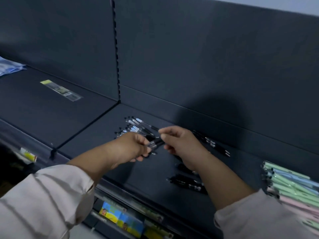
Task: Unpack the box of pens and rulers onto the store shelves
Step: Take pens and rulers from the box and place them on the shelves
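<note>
My left hand (133, 146) grips a small bunch of black pens (154, 144) above the dark shelf (96, 135). My right hand (179, 142) is just to the right of it, with thumb and forefinger pinching the end of one pen in that bunch. Behind the hands, a pile of clear-and-black pens (133, 127) lies on the shelf. More black pens (217, 146) lie to the right of my right hand, and others (186, 182) lie under my right forearm near the shelf's front edge.
A stack of pastel green, blue and pink pens (291, 185) lies at the far right. A packaged ruler (61, 90) lies on the left shelf section, past a thin divider (86, 125). Blue packaging (9, 66) sits far left. Colourful packs (120, 216) fill the lower shelf.
</note>
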